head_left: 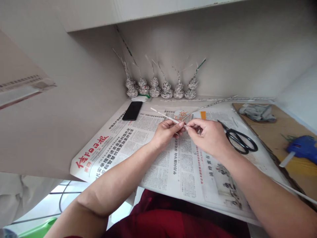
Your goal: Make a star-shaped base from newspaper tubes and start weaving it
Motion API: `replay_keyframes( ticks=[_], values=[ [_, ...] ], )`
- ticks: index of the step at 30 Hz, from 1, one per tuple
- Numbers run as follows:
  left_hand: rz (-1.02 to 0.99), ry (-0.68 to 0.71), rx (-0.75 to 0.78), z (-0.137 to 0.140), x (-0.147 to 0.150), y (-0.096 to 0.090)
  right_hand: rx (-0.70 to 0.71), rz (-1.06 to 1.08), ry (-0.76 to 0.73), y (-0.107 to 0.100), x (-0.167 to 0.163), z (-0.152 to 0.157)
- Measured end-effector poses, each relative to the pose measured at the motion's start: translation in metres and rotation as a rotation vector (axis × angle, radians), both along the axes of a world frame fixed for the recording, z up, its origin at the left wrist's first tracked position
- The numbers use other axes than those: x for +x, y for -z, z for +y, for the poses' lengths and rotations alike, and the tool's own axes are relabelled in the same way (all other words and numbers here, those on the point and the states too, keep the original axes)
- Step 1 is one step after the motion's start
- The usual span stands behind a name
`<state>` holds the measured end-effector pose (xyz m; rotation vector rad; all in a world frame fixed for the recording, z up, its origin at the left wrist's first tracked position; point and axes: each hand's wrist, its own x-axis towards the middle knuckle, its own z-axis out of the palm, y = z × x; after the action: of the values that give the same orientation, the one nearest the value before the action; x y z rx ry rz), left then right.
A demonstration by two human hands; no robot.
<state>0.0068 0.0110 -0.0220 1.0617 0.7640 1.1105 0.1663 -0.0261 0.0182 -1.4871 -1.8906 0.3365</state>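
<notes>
Over the newspaper (153, 158) spread on the table, my left hand (169, 132) pinches a thin rolled paper strip (163, 114), whose free end points up and to the left. My right hand (205, 134) meets it at the other end, thumb and forefinger closed on the strip close to the left fingertips. A second, longer paper stick (213, 105) slants from near my fingers toward the back right. Where the two sticks may join is hidden by my fingers. Black-handled scissors (239, 140) lie just right of my right hand.
Several woven paper gourds (166, 90) line the back wall. A black phone (132, 110) lies at the back left. To the right, a cardboard sheet (262, 132) carries a crumpled grey cloth (257, 112) and a blue glue gun (302, 148). A shelf edge (148, 19) overhangs the back.
</notes>
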Motion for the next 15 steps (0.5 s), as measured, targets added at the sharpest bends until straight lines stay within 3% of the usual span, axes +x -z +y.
replay_keyframes(
  ticks=[5, 7, 11, 13, 15],
  values=[
    [-0.046, -0.023, -0.037, 0.0, 0.001, 0.0, -0.001, -0.116, -0.035, 0.003, 0.0, 0.001],
    [-0.047, -0.029, -0.046, 0.001, 0.001, 0.0, -0.117, -0.074, -0.082, 0.002, 0.003, 0.005],
    [-0.05, 0.006, -0.069, 0.001, 0.0, -0.002, -0.475, 0.231, -0.246, -0.002, 0.015, 0.015],
    [-0.048, 0.023, -0.077, 0.0, 0.0, -0.004, -0.54, 0.311, -0.255, -0.004, 0.019, 0.018],
    [-0.035, 0.03, -0.073, -0.001, 0.0, -0.005, -0.519, 0.303, -0.232, -0.005, 0.02, 0.02]
  ],
)
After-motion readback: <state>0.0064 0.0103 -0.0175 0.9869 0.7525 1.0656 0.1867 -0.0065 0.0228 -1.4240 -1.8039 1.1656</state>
